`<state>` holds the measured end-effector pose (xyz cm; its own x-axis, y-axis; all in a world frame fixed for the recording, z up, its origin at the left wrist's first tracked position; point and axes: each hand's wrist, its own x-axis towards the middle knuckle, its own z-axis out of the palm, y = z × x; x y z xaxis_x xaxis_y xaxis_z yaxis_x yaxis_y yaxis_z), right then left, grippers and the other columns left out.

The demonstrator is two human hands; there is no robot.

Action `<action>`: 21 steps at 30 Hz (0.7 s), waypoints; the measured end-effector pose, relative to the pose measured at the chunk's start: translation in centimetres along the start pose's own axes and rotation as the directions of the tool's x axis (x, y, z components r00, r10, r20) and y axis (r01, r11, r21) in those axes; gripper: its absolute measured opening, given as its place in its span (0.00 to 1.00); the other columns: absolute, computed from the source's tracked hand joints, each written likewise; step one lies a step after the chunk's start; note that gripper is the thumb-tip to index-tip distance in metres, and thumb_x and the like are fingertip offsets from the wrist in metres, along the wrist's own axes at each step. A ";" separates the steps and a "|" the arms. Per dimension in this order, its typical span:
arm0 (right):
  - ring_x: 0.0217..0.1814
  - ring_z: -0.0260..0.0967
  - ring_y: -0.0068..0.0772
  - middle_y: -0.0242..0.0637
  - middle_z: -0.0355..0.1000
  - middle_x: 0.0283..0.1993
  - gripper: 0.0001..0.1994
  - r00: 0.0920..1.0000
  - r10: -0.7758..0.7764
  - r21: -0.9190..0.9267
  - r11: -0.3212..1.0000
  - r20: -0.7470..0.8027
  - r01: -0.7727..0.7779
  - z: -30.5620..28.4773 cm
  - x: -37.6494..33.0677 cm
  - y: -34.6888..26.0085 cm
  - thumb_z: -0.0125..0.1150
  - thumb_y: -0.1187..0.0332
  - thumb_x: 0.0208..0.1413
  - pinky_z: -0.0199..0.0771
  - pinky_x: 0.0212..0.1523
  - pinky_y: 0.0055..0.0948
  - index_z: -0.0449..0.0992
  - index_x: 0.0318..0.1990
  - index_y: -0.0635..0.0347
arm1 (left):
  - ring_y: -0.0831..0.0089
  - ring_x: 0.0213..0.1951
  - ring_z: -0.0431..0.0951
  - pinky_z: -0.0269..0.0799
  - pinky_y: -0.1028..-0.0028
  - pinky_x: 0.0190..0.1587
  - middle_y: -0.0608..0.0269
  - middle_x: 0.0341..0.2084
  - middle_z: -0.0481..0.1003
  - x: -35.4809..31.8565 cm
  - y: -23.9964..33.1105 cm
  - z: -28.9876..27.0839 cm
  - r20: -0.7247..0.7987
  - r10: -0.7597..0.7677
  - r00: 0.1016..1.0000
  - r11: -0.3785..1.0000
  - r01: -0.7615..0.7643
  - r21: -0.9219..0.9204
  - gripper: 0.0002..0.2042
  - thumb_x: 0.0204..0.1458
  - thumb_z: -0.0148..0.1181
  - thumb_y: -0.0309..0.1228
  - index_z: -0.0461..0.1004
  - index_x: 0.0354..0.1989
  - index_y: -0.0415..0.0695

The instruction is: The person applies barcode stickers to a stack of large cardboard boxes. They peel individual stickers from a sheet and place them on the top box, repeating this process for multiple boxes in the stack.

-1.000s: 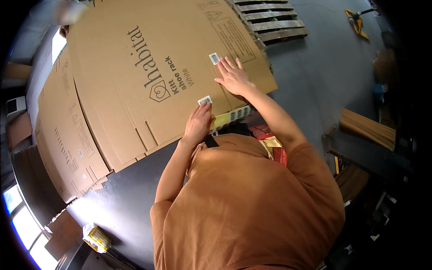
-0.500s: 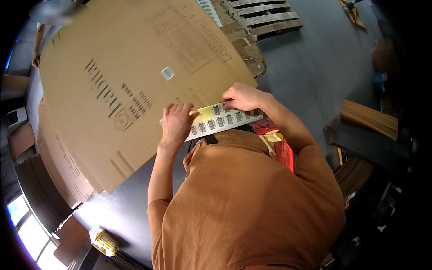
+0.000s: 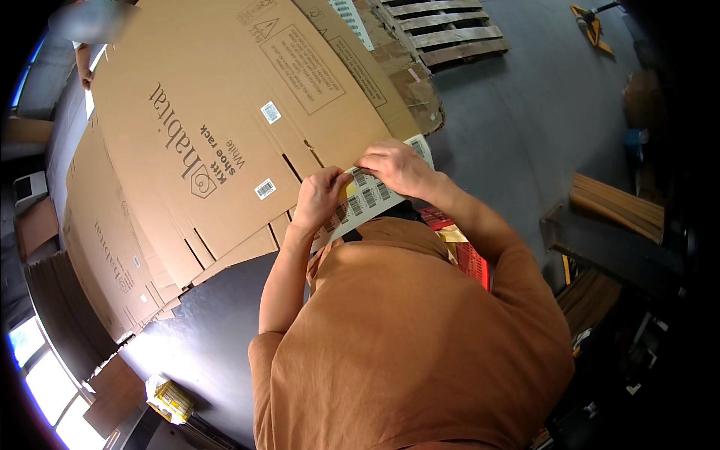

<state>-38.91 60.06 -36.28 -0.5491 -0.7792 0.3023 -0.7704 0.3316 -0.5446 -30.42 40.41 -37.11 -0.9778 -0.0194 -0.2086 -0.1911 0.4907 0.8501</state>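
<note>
In front of my body I hold a sheet of barcode stickers (image 3: 367, 199), white with a yellowish bare patch. My left hand (image 3: 319, 199) is closed at its left part, thumb and fingertips pinched together. The fingers of my right hand (image 3: 401, 169) are bent down at the sheet's upper edge, close beside the left fingertips. Whether a loose sticker is between the fingers is too small to tell. Just beyond the hands lies a flat brown cardboard carton (image 3: 247, 97) with dark print. Two small white barcode labels, an upper label (image 3: 271, 112) and a lower label (image 3: 265, 188), are on it.
More flattened cartons (image 3: 105, 240) lie beneath and to the left. Another person's hand (image 3: 86, 77) is at the far left edge. A wooden pallet (image 3: 450, 30) and a yellow tool (image 3: 592, 30) lie on the grey floor. A red basket (image 3: 472, 264) stands beside my right side.
The top carton has shifted, baring a printed carton beneath at its right; two labels now show instead of one. My hands have drawn together, and the sticker sheet is tilted more steeply.
</note>
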 end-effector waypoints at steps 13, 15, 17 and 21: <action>0.43 0.74 0.32 0.33 0.76 0.41 0.10 0.972 -0.190 -0.194 0.968 -0.140 0.161 -0.6 0.3 -1.2 0.64 0.74 0.43 0.73 0.42 0.31 0.81 0.36 0.59 | 0.82 0.25 0.68 0.67 0.75 0.29 0.66 0.21 0.74 -0.3 1.5 -0.9 0.061 -0.207 0.977 0.961 0.214 -0.177 0.13 0.59 0.57 0.33 0.77 0.35 0.33; 0.44 0.74 0.33 0.33 0.76 0.41 0.10 0.971 -0.208 -0.195 0.964 -0.122 0.182 -0.6 0.4 -1.1 0.65 0.74 0.43 0.73 0.43 0.32 0.81 0.37 0.59 | 0.83 0.26 0.67 0.66 0.76 0.29 0.68 0.21 0.73 -0.3 0.9 -0.8 0.059 -0.192 0.980 0.951 0.201 -0.236 0.13 0.59 0.57 0.33 0.77 0.35 0.32; 0.45 0.73 0.34 0.33 0.76 0.41 0.12 0.978 -0.131 -0.132 0.985 -0.165 0.109 0.0 0.4 -0.8 0.67 0.73 0.43 0.73 0.43 0.32 0.80 0.38 0.59 | 0.76 0.25 0.69 0.69 0.72 0.31 0.59 0.22 0.75 -0.1 0.8 -1.1 0.069 -0.187 0.980 0.957 0.197 -0.212 0.13 0.59 0.56 0.34 0.77 0.37 0.32; 0.46 0.73 0.35 0.33 0.76 0.42 0.15 0.979 -0.099 -0.187 0.980 -0.178 0.065 -0.3 1.1 -1.0 0.71 0.71 0.43 0.73 0.44 0.33 0.79 0.42 0.59 | 0.72 0.26 0.72 0.70 0.69 0.33 0.54 0.23 0.76 0.0 0.7 -1.4 0.065 -0.162 0.985 0.965 0.172 -0.198 0.14 0.59 0.56 0.34 0.76 0.37 0.32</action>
<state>-38.84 58.99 -35.19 -0.5193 -0.7011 0.4887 -0.8513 0.3742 -0.3677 -30.71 39.49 -35.85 -0.9262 -0.0416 -0.3748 -0.3697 0.2973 0.8803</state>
